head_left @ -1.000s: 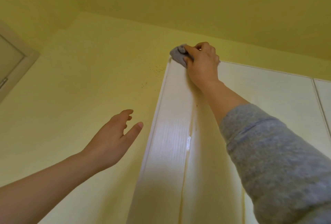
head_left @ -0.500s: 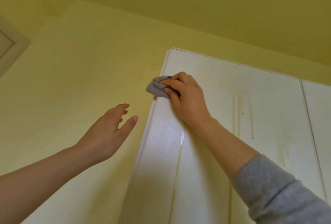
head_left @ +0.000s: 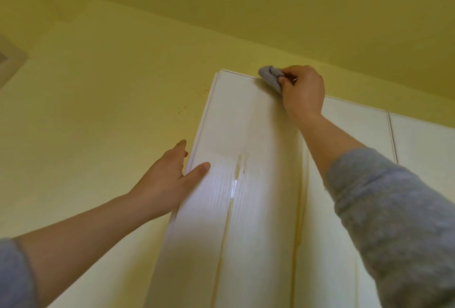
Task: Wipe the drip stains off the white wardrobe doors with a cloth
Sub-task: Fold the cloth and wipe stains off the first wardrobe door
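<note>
At top edge of end door, R grip: my right hand point(head_left: 304, 93) is clenched round the bunched grey cloth point(head_left: 269, 77), pinched btwn thumb & fingers. The wad is pressed where the face of the end door point(head_left: 246, 123) meets its top edge.
Why up there: drips run down from the top, so I judge the stroke starts at the source & pulls down.
Cloth lie: crumpled, no clear long axis. Its free lobe pokes out past my fingers toward the door's wall-side corner.
L hand: my left hand point(head_left: 167, 182) isn't clenched. Fingers are straight along the door's wall-side edge, lower down, thumb flat on the face. Prob. bracing the panel so it won't swing or flex under the rubbing.
Drip streaks: yellow-brown drip streaks point(head_left: 240, 162), long axis straight down the door. Short pair sits mid-face, near my thumb. A longer one point(head_left: 299, 209) runs down under my R forearm.
Door itself: tall panel, long axis vertical, glossy wet-looking patch around the short pair.
Progress: streaks plainly on the lower face, so I'd say lots left.
Beyond door: yellow wall point(head_left: 110, 110) w/ small dark specks point(head_left: 200, 92) just beside the upper wall-side edge. More white doors point(head_left: 423, 147) sit on the far side.
</note>
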`<action>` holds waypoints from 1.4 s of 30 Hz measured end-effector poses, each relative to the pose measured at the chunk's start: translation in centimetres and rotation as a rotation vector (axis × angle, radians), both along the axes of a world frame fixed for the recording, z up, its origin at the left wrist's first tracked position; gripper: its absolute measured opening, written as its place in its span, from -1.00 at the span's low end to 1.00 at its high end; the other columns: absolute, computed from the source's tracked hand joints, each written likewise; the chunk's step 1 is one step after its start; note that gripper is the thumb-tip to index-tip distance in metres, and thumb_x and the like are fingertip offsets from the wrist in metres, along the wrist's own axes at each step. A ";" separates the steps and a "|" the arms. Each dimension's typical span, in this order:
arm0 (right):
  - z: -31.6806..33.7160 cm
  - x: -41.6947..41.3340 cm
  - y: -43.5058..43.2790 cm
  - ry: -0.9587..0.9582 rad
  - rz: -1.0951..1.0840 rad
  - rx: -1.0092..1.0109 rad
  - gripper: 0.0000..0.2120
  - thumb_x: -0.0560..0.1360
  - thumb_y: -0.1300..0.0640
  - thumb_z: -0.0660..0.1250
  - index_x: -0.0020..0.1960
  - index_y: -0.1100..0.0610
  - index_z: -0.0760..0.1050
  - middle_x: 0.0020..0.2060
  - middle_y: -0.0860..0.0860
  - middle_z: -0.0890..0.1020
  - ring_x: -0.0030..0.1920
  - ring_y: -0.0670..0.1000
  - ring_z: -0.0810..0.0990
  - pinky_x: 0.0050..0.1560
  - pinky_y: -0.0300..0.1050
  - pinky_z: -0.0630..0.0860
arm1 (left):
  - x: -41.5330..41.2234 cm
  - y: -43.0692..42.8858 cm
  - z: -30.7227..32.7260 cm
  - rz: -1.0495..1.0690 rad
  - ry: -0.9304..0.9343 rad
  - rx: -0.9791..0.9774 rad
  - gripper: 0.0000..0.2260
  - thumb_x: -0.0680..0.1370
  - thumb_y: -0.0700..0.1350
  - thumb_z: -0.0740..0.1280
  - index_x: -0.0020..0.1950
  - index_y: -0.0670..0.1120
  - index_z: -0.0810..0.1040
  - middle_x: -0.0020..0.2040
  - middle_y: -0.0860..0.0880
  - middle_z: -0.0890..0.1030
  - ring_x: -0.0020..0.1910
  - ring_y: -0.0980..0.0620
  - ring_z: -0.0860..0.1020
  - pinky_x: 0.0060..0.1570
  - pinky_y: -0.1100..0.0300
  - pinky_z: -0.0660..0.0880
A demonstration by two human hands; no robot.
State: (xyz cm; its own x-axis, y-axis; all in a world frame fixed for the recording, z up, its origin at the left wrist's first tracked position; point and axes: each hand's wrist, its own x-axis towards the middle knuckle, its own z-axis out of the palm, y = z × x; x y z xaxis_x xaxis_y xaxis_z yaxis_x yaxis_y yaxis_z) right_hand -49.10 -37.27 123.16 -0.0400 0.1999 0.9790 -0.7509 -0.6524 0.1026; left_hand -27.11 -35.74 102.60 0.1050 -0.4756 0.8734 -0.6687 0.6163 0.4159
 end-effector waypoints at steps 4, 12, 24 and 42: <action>0.1 0.4 -2.0 0.006 -0.016 -0.004 -0.77 0.58 0.17 0.28 0.17 0.09 0.63 0.04 0.13 0.59 0.05 0.12 0.55 -0.12 -0.17 0.31 | -0.9 -1.6 -0.3 -0.078 0.038 0.009 -0.31 0.53 0.37 0.18 0.53 0.01 0.21 0.39 0.12 0.46 0.32 0.04 0.48 0.27 0.12 0.44; -9.9 -0.1 -2.0 0.420 0.030 -0.075 -0.82 0.48 0.24 0.37 0.06 0.11 0.66 -0.13 0.01 0.56 -0.09 0.05 0.55 -0.11 -0.12 0.42 | -3.0 -2.2 -1.8 -0.182 0.213 -0.108 -0.58 0.60 0.19 0.14 0.46 0.20 0.25 0.10 0.36 0.48 -0.08 0.43 0.46 -0.22 0.57 0.36; -2.7 -4.8 -0.2 -0.060 -0.012 -0.086 -0.82 0.53 0.15 0.30 0.07 0.06 0.64 -0.01 0.06 0.61 -0.01 0.05 0.56 -0.13 -0.16 0.31 | -3.3 -2.1 -2.1 -0.195 0.278 -0.139 -0.70 0.54 0.24 0.17 0.28 0.35 0.30 0.02 0.46 0.49 -0.14 0.57 0.46 -0.25 0.58 0.32; -14.5 -5.9 -0.7 0.271 0.059 -0.035 -0.85 0.51 0.23 0.36 0.03 0.11 0.66 -0.13 -0.05 0.59 -0.13 -0.13 0.52 -0.11 -0.34 0.42 | -3.3 -2.2 -2.2 -0.192 0.268 -0.160 -0.71 0.57 0.21 0.16 0.29 0.30 0.31 0.03 0.44 0.48 -0.08 0.44 0.46 -0.18 0.47 0.33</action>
State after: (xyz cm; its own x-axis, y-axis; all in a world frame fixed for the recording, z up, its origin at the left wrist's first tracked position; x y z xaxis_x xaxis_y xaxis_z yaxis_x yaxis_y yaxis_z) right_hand -54.95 -37.93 108.61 0.2096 0.2391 0.9481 -0.6537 -0.6868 0.3177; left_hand -30.44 -37.96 100.40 0.2624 -0.3689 0.8917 -0.4143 0.7915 0.4494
